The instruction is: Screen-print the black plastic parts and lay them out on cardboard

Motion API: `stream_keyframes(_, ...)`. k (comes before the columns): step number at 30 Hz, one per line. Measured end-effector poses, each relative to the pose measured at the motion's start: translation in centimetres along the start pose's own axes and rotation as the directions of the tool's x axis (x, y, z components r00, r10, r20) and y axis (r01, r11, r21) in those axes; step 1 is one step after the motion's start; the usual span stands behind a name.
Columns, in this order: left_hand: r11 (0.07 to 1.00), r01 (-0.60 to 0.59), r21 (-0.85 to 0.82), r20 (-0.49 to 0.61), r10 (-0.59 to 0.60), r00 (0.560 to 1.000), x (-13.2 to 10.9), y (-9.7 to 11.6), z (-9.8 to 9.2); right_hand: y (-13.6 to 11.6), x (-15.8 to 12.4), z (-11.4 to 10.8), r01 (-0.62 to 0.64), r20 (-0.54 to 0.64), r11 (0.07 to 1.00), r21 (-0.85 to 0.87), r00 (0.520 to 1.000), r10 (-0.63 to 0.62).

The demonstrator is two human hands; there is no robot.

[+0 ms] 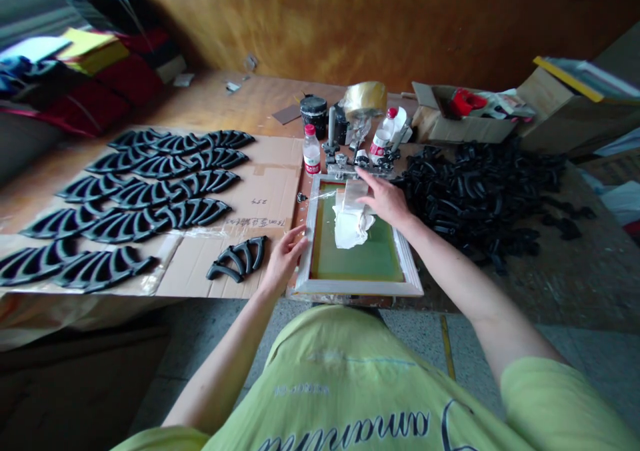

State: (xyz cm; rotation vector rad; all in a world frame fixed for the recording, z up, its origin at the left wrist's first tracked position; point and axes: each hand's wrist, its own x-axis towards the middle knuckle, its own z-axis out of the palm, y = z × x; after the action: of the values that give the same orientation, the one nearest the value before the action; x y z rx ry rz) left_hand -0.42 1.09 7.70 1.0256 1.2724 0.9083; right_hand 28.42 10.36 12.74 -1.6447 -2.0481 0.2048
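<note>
A screen-printing frame [413, 279] with a pale border and a green mesh lies on the table in front of me. My left hand [286, 259] is at its left edge, fingers apart; I cannot tell whether they touch the border. Over the upper right of the mesh, my right hand [386, 199] has its index finger and thumb spread beside a translucent flat piece [354, 194]. Below that piece sits a crumpled white wad [352, 230] on the mesh. A metal hinge clamp [345, 170] stands at the frame's far end.
Curved black plastic parts [150, 191] lie in rows on cardboard [273, 201] to the left, with a small group [237, 259] nearer me. A heap of black parts [465, 191] is on the right. Red-capped bottles [312, 154], a black jar [314, 112] and an open carton [463, 130] stand behind.
</note>
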Motion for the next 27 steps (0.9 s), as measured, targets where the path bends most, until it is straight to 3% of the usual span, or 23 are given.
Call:
stream_keyframes(3,0.986,-0.138,-0.089,-0.028,0.136,0.99,0.4,3.9,0.5,4.8,0.7,-2.5,-0.108,-0.199,0.987,0.121,0.971,0.131)
stream_keyframes(6,0.926,-0.338,-0.167,-0.075,0.33,0.941,2.2,8.1,1.5,9.5,-1.3,-2.8,-0.317,-0.299,0.923,0.217,0.879,0.372)
stream_keyframes(7,0.9,-0.388,-0.197,-0.079,0.379,0.922,3.0,9.5,2.0,10.3,-2.5,-2.0,-0.38,-0.262,0.898,0.222,0.864,0.43)
stream_keyframes(9,0.862,-0.446,-0.24,-0.074,0.442,0.894,4.5,12.0,2.8,10.1,-5.2,0.4,-0.429,-0.089,0.883,0.191,0.888,0.45)
stream_keyframes(12,0.851,-0.454,-0.264,-0.071,0.453,0.889,6.0,14.0,3.9,6.9,-8.7,4.9,-0.253,0.145,0.966,0.056,0.959,0.243)
stream_keyframes(14,0.851,-0.442,-0.282,-0.112,0.429,0.896,6.0,13.4,4.4,4.4,-10.0,7.0,-0.116,0.201,0.989,-0.09,0.971,0.132)
stream_keyframes(16,0.87,-0.391,-0.301,-0.125,0.371,0.92,5.2,11.1,4.9,2.6,-10.4,7.9,-0.073,0.237,0.974,-0.216,0.963,0.125)
stream_keyframes(20,0.97,-0.058,-0.236,0.085,0.08,0.993,1.8,4.2,5.8,1.6,-10.0,7.6,-0.077,0.285,0.947,-0.311,0.943,0.17)
stream_keyframes(23,0.976,0.164,-0.143,0.232,-0.128,0.964,-0.7,0.3,6.7,1.0,-9.9,7.0,-0.096,0.254,0.937,-0.336,0.949,0.188)
stream_keyframes(27,0.934,0.334,-0.127,0.334,-0.276,0.901,-2.4,-1.5,8.4,-2.1,-10.6,6.6,-0.133,0.156,0.937,-0.324,0.969,0.192)
